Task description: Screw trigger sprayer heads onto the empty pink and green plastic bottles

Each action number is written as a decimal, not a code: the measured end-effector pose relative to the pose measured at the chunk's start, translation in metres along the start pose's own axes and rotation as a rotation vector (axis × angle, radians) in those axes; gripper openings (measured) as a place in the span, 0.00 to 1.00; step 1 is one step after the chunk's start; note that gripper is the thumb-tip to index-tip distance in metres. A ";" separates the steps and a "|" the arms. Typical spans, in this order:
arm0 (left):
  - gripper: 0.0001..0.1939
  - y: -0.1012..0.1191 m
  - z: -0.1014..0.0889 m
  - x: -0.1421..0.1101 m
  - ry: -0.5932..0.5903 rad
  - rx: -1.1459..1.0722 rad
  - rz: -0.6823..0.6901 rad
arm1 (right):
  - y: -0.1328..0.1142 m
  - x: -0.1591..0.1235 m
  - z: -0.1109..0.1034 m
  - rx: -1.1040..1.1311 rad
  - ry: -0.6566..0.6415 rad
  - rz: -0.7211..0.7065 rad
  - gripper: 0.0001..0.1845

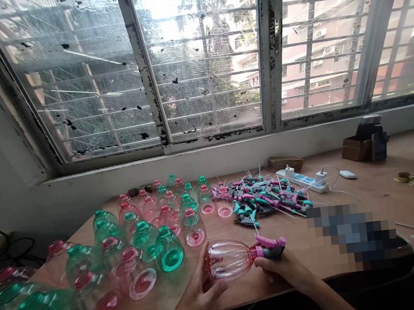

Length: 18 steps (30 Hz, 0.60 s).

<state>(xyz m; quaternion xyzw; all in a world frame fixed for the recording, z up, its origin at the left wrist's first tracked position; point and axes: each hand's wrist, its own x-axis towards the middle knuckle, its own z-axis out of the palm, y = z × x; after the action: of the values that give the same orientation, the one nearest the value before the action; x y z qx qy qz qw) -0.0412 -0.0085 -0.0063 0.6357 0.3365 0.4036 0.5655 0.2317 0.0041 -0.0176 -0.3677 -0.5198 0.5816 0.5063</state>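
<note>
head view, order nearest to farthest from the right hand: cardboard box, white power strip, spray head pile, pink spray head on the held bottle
1. Pink spray head: on the bottle, at the right hand
2. Spray head pile: beyond the hand
3. White power strip: behind the pile, rightward
4. Cardboard box: farther back, right

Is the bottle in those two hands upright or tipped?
Tipped sideways: the bottle has its base end in the left hand, while its spray head is at the right hand.
</note>
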 end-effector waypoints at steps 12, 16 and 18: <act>0.54 -0.001 0.001 -0.001 0.053 0.069 0.024 | 0.006 0.003 -0.004 0.047 -0.058 -0.035 0.25; 0.50 0.002 0.001 0.000 0.022 0.000 0.015 | 0.006 0.004 -0.003 0.046 -0.056 -0.025 0.32; 0.48 -0.001 0.000 0.001 0.012 -0.005 0.009 | 0.004 0.003 -0.003 0.039 -0.055 -0.025 0.30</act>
<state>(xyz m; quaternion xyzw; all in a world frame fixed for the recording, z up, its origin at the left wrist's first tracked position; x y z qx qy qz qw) -0.0408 -0.0077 -0.0071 0.6334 0.3357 0.4108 0.5633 0.2331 0.0079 -0.0222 -0.3351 -0.5267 0.5952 0.5060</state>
